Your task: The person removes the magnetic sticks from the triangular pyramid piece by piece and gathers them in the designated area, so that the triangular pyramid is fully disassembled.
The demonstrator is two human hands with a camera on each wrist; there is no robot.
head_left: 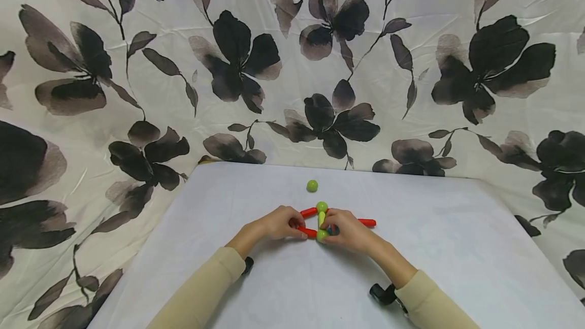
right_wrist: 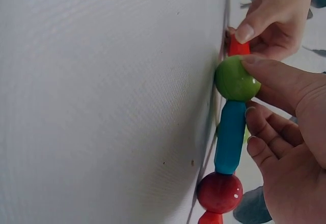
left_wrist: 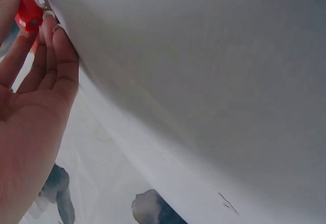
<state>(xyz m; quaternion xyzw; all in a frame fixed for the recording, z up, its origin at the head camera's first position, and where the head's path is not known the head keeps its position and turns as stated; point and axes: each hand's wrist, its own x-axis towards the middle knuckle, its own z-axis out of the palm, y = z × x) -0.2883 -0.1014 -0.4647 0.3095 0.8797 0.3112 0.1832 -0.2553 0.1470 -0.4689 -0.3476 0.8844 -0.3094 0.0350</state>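
Left hand: I've got the left hand pinched on the near red rod, thumb and fingers round its end, pretty clear on my left wrist feed

Right hand: the right hand is clamped on the near green ball, thumb pressed against it, the other fingers curled in just beside the blue rod

The build: sits around the middle of the bench left to right, closer to the far edge than the near one

Chain on the right wrist cam: near red rod into the near green ball, then the blue rod, then a dark red ball, with a bit of red cut off by the frame under that

Crosspiece: a yellow-green rod runs from the near green ball up to the far green ball

Other red bits: far red rod slants off the far green ball toward the bench's left edge, and the right red rod pokes out past the right hand toward the right edge

Loose one: spare green ball on its own near the far edge

Backdrop: floral cloth behind the far edge
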